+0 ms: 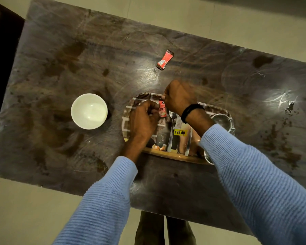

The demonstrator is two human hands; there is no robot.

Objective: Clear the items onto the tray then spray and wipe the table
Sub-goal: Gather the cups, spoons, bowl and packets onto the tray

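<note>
1. Table (219, 71): dark wood-grain top, rectangular, heavily scratched, with dull brown stains and swirly pale smears.
2. Tray (175, 157): oval, printed picture surface, smooth tan rim. Sits on the table near the near edge, roughly centre.
3. Right hand (179, 98): fist-like over the far part of the tray, fingertips pinching the top end of the held sachet (162, 109). Black wristband (189, 112) on the wrist.
4. Left hand (143, 119): fingers curled, tips right at the held sachet's left edge. Blurred, so cannot tell if it actually grips.
5. Held sachet: small red foil packet, white lettering, hanging upright above the tray between the two hands.
6. Loose sachet (165, 59): same red packet with dark ends, crinkled, lying flat on the bare table beyond the tray, well apart from both hands.
7. White bowl (89, 111): round, glossy, looks ceramic. On the table just left of the tray, not touching it.
8. On the tray: shiny steel spoon (172, 128), bowl end pointing away; second flat steel handle (189, 142) beside it; round steel cup (221, 121) at the right end; yellow price sticker (180, 132); small wrapped sweets (159, 147) at the near rim.
9. Dark crumbs (288, 110) scattered on the table's right end.
10. Both sleeves (254, 183) light blue ribbed knit.
</note>
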